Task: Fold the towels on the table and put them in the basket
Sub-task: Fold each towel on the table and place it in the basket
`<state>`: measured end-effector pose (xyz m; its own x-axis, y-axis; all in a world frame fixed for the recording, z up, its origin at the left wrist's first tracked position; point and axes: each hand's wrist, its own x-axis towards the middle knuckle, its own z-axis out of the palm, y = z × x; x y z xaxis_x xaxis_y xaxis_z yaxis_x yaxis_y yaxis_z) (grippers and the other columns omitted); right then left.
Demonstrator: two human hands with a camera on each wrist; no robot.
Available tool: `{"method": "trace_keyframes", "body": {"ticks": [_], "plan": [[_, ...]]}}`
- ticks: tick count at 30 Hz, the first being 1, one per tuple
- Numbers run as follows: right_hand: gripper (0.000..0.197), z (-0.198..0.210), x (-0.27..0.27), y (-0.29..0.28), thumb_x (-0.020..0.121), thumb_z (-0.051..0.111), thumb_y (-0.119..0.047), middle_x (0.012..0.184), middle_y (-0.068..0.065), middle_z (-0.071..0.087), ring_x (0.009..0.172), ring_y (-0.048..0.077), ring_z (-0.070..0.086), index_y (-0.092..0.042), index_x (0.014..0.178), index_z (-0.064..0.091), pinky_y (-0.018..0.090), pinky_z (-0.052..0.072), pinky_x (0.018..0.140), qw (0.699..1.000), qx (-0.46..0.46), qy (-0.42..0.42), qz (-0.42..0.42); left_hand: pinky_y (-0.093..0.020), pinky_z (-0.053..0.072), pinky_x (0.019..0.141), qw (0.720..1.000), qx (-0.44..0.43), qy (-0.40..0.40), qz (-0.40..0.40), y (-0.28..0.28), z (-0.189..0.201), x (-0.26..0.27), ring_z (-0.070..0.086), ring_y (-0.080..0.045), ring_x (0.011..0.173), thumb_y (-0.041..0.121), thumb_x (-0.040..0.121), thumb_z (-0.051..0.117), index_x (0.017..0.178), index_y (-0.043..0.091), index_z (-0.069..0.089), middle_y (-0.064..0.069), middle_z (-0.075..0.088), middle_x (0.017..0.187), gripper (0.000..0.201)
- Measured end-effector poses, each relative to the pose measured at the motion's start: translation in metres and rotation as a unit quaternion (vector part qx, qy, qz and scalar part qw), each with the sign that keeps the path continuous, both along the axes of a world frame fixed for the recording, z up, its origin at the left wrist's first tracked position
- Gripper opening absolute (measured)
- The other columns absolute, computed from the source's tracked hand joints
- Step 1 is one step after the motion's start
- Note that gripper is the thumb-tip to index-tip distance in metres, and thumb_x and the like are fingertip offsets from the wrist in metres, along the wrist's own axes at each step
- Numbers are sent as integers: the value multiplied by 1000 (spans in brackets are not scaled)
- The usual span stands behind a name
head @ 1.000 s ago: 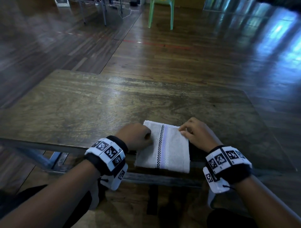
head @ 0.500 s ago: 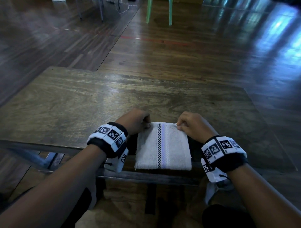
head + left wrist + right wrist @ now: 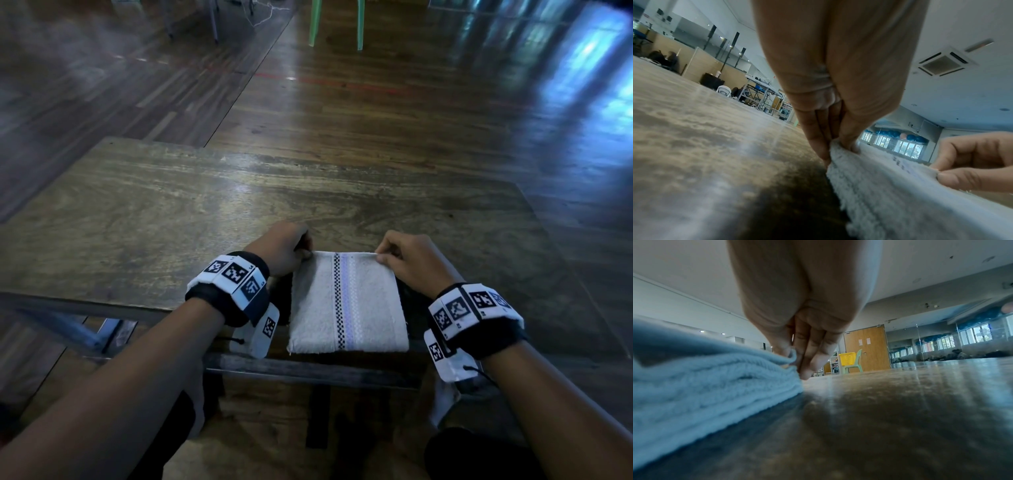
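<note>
A white towel [image 3: 346,305] with a checked black stripe and a pale purple stripe lies folded in several layers at the near edge of the wooden table [image 3: 171,212]. My left hand [image 3: 286,246] pinches its far left corner, thumb on top, as the left wrist view shows with the towel [image 3: 879,186] under the fingers [image 3: 818,142]. My right hand [image 3: 404,257] pinches the far right corner; in the right wrist view the top layer of the towel [image 3: 715,378] is lifted slightly between thumb and fingers [image 3: 809,356]. A yellow basket [image 3: 847,358] sits on a green chair far across the room.
The tabletop stretches bare to the left and beyond the towel. Green chair legs [image 3: 335,24] stand on the wooden floor past the table. A metal frame [image 3: 68,329] runs under the table's near left edge.
Both hands slid from the towel's sides up to its far corners and now pinch them. The towel's near edge hangs slightly over the table edge as before.
</note>
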<state>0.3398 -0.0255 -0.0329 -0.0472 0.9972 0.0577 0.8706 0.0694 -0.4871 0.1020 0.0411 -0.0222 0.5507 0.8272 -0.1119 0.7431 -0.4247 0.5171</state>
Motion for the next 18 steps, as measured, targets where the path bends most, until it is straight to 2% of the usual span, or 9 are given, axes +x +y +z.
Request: {"method": "trace_keyframes", "body": {"ticks": [3,5,7,8,11,14,16,18], "plan": [[8,0,-3,-2,87,62,-18,82,-1,65,75,19,63,-21,89,56,38,53,67,1000,6,-27,-7,-28,44,78,1000,13,1,15,-3,0,2,54,-21,91,5,89,53,97,7,57,-8,60,100,9],[6,-1,-6,-3,86,62,-17,82,-1,65,77,20,64,-23,85,59,36,53,67,998,8,-54,-9,-34,49,79,999,21,7,32,-6,-3,3,56,-22,88,7,89,51,94,12,55,-7,60,100,8],[7,4,-11,-8,89,59,-22,95,-2,63,88,19,62,-21,89,65,34,51,72,996,-15,-91,-14,-40,52,79,998,41,20,40,-14,-3,5,57,-25,87,9,87,49,92,17,53,-7,60,102,10],[13,6,-13,-11,91,56,-25,104,-2,60,94,19,60,-20,95,67,34,50,75,993,-23,-112,-16,-39,50,79,997,68,32,29,-20,-2,6,57,-25,89,9,87,49,94,17,54,-6,59,104,12],[31,14,-23,-28,95,47,-33,126,2,47,109,21,53,-15,111,66,37,48,87,981,-18,-193,-11,-35,39,91,987,152,40,-27,-43,1,13,56,-22,101,8,87,46,105,16,56,-1,56,115,22],[39,14,-33,-40,97,39,-36,136,3,41,120,21,43,-12,122,57,36,40,97,969,-31,-247,4,-37,35,101,986,152,56,-43,-63,-3,21,53,-22,114,16,90,42,117,14,54,-1,54,127,30],[46,8,-37,-45,98,34,-37,143,4,38,131,20,35,-11,133,46,38,35,104,969,-56,-241,4,-37,30,107,987,124,89,-49,-73,-13,25,41,-20,130,25,95,36,131,14,46,-4,44,142,39],[52,0,-39,-49,99,29,-37,153,6,28,142,19,22,-11,144,29,40,27,112,973,-83,-217,-1,-37,19,114,986,98,124,-49,-79,-21,27,20,-18,143,30,98,27,145,13,29,-6,23,155,49]]}}
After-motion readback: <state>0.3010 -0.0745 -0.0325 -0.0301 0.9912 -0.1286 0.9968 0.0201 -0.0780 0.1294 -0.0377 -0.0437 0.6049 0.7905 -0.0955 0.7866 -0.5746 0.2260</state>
